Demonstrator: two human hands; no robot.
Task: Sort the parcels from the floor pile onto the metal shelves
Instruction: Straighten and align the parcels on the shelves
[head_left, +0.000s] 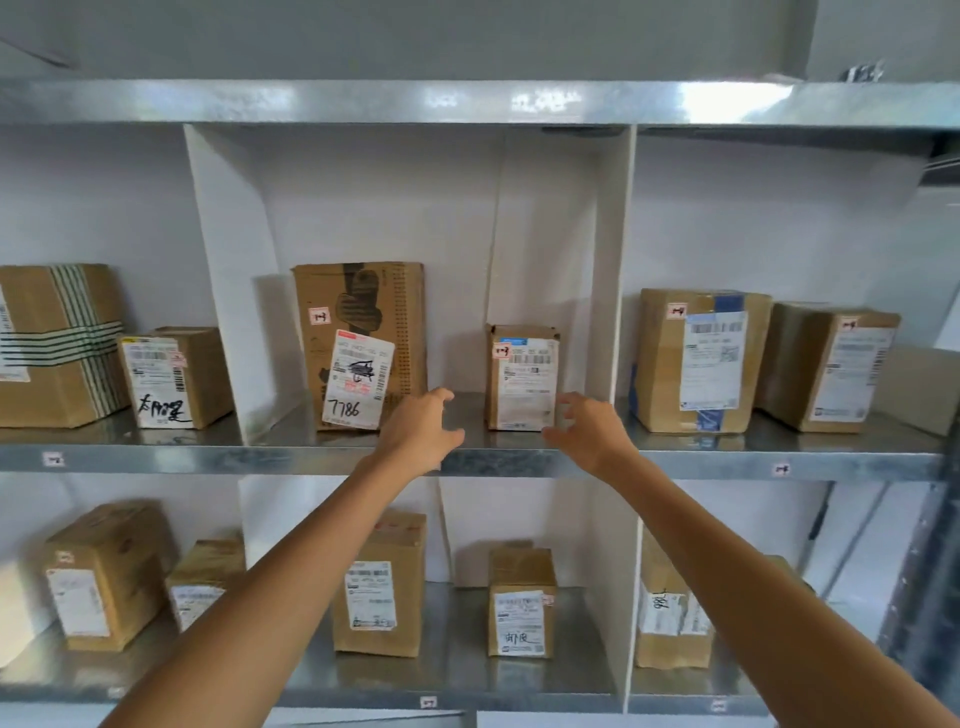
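At frame centre, both hands are held out over the front edge of the middle metal shelf (208, 460). Left hand (421, 434): fingers spread and loosely curled, nothing held, seen between the tall parcel marked 7786 (363, 332) and the small parcel (522, 376). Right hand (589, 434): fingers likewise spread and curled, nothing gripped. Its thumb is seen just beside the small parcel's lower right corner; contact cannot be told. Small parcel is stood upright in the centre compartment, label forward, near the white divider (615, 260). Further parcels (379, 587) are stood on the lower shelf (311, 696).
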